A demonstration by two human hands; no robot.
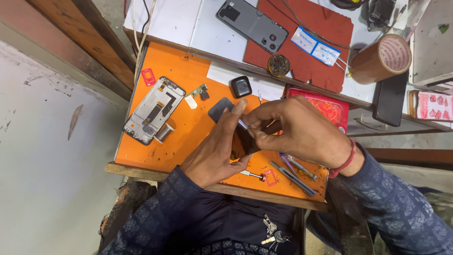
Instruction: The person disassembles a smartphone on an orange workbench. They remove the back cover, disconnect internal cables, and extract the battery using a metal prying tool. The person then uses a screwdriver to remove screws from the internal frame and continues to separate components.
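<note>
My left hand [214,151] and right hand [295,130] met over the middle of the orange mat [188,71], and between them they hid most of the small dark part [243,141] I held; I could not make out what it was. My left fingers were curled around its left side, thumb up along the edge. My right fingers were pinched closed on a thin metal tool [244,124] whose tip touched the top of the part; the rest of that tool was covered by my hand.

Just beyond my left thumb a grey flat piece [219,109] lay half hidden. Under my right wrist, near the mat's front right corner, lay tweezers [293,178], a small screwdriver [251,174] and a pink plastic piece [270,177], close to the wooden front edge.

At the mat's left side sat an opened phone frame [153,111], well apart from my hands, with bare mat between. A small black cube [241,86] stood near the back edge. On the white shelf [174,19] behind lay a grey phone back [252,24], a red mat [321,23] and a roll of brown tape [381,59], its far side cut off by clutter.
</note>
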